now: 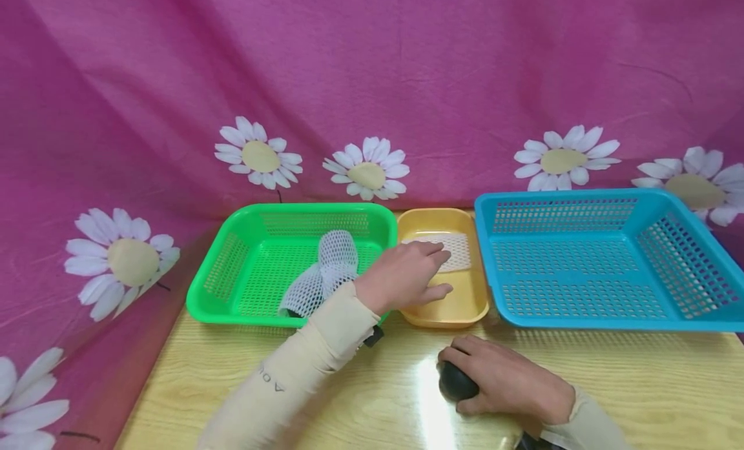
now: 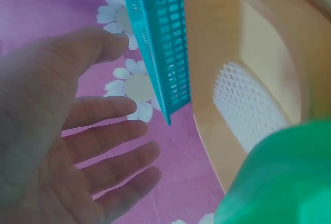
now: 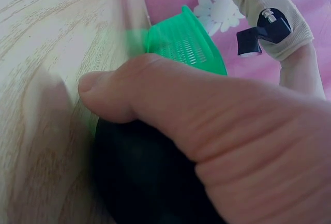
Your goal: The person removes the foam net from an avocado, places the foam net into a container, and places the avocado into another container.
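My left hand [image 1: 407,276] hovers over the small orange tray [image 1: 459,311], its fingers spread and nothing between them. Below it in the tray lies a white foam net sleeve [image 1: 457,251], partly hidden by the hand in the head view. In the left wrist view the palm and the extended fingers [image 2: 116,141] are bare. On the wooden table in front of the tray, my right hand [image 1: 502,379] grips a smooth black rounded object [image 1: 456,382]. The right wrist view has the thumb [image 3: 111,94] lying along that object; its far side is hidden.
A green basket [image 1: 203,298] on the left holds white foam-netted things [image 1: 337,256], one with a dark end showing. On the right stands a larger blue basket [image 1: 581,322]. A pink flowered cloth [image 1: 442,82] hangs behind the wooden table [image 1: 174,385].
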The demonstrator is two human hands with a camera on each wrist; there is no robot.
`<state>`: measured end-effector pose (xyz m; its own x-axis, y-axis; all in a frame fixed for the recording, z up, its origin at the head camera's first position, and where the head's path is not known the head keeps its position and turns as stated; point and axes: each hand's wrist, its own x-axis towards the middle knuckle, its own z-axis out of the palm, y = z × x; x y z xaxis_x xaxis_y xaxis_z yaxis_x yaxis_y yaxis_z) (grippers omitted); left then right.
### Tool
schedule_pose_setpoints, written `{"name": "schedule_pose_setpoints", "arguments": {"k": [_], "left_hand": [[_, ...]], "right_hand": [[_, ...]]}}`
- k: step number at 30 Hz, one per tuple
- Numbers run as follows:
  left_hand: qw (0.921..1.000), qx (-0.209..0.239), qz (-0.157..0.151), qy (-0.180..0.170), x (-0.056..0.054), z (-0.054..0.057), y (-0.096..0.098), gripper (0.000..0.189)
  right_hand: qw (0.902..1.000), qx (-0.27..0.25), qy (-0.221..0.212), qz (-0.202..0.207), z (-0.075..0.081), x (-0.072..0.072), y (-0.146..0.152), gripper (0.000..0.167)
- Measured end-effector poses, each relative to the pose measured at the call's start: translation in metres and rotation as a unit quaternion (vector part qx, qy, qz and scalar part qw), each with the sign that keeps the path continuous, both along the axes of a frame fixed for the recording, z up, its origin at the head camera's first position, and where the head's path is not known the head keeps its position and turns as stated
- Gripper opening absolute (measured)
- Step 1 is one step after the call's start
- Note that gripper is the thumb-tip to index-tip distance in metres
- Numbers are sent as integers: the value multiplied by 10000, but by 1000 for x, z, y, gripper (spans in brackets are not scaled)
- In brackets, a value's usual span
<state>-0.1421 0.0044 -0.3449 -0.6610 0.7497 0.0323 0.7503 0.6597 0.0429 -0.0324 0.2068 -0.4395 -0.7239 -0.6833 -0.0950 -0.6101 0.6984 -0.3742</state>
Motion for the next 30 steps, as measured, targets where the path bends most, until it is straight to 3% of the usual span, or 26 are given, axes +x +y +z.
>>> {"name": "schedule_pose_setpoints", "arguments": {"k": [6,14,26,30], "left_hand": [[10000,37,-27,6,10,-6,-1,53],[9994,281,-179,-64,21,-14,-5,54],[9973,701,-131,-166,40,-27,-14,55],[9955,930,-100,-173,45,-33,-17,53]], "right_hand": [[10000,21,-31,-18,1,1,0,53],[9994,86,337,54,-1,1,-1,54],[9992,150,337,-131,4,1,0,55],[9996,197,145,-109,5,0,1,55]]}}
